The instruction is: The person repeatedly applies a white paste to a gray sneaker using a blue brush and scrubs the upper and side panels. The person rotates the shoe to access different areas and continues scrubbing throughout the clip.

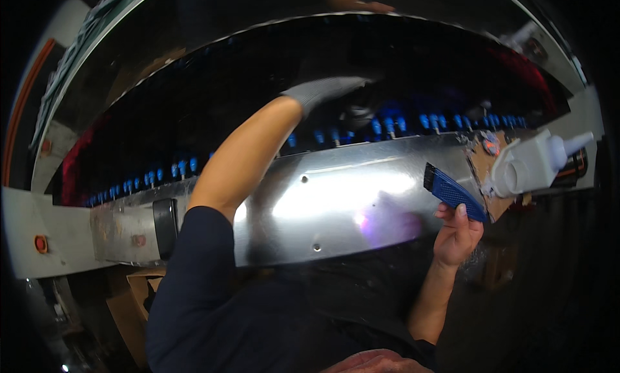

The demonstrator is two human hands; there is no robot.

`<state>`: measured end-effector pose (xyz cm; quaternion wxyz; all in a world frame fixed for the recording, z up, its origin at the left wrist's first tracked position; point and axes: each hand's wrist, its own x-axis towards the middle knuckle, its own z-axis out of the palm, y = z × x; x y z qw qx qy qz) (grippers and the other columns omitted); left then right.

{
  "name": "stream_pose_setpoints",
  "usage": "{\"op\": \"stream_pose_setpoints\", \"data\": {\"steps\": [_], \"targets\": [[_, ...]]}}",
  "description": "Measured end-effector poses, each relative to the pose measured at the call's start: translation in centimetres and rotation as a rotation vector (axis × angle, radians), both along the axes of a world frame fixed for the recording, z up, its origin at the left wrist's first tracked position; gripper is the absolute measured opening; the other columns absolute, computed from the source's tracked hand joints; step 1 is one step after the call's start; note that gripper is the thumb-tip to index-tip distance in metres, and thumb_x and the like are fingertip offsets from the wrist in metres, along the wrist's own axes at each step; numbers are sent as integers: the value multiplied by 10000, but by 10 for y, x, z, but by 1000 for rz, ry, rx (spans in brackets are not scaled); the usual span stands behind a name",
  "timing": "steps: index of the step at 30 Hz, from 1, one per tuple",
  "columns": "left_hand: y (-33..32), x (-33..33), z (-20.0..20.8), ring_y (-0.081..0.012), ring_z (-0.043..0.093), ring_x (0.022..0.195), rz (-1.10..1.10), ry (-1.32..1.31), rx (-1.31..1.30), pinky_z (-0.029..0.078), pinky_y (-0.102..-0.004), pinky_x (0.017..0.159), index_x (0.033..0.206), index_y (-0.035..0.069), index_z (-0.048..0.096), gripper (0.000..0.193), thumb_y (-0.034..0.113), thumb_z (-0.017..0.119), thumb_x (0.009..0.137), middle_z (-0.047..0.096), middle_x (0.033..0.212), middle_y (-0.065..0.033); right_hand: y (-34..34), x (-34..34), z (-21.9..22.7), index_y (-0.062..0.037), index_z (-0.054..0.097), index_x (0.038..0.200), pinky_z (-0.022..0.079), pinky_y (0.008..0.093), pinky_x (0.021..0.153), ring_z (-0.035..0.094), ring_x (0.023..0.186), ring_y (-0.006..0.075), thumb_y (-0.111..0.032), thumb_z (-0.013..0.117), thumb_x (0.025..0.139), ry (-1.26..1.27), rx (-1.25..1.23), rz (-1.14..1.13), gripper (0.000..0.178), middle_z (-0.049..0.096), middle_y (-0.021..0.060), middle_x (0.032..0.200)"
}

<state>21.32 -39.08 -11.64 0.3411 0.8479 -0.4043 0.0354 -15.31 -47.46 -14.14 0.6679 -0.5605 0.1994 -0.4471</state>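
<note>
My left hand (pixel 326 89) wears a grey glove and reaches into the dark inside of a machine, above a row of small blue connectors (pixel 394 124). Its fingers stretch out flat to the right; whether they hold anything is hidden in the dark. My right hand (pixel 456 234), bare, grips a flat blue ribbed tool (pixel 452 192) with a dark comb-like end. It holds the tool up against the right end of a shiny curved metal panel (pixel 336 205).
A white plastic fitting with a nozzle (pixel 533 163) sticks out at the panel's right end, beside a brown cardboard patch (pixel 481 160). Another person's hand (pixel 358 3) shows at the top edge. Cardboard boxes (pixel 132 302) stand at the lower left.
</note>
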Motion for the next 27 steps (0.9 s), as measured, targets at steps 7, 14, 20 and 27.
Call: {"op": "stream_pose_setpoints", "data": {"steps": [7, 14, 20, 27], "targets": [[-5, -27, 17, -207, 749, 919, 13, 705, 143, 623, -305, 865, 1258, -25, 690, 601, 416, 851, 883, 751, 1089, -149, -18, -59, -9, 80, 718, 1087, 591, 308, 715, 717, 780, 204, -107, 642, 1014, -61, 96, -247, 215, 756, 167, 921], [59, -72, 31, -210, 720, 1107, -450, 689, 186, 578, -373, 1016, 1356, -23, 649, 741, 280, 936, 744, 736, 1223, -132, -44, -75, -16, 50, 720, 1047, 610, 284, 691, 743, 802, 201, -98, 668, 1014, -180, 213, -302, 160, 754, 140, 947], [66, -108, 68, -282, 634, 1309, -597, 449, 202, 494, -418, 1146, 1535, 27, 523, 964, 167, 872, 647, 625, 1452, -170, -61, -71, -24, 49, 714, 1093, 608, 280, 687, 735, 805, 196, -89, 685, 1009, -249, 273, -249, 164, 752, 117, 999], [39, -192, 118, -409, 608, 1345, -865, -468, 519, 403, -581, 1192, 1477, 23, 577, 809, 266, 805, 740, 618, 1434, -250, -68, -80, -39, 42, 726, 1067, 603, 278, 685, 732, 800, 182, -120, 692, 1015, -222, 297, -298, 173, 754, 114, 961]]}}
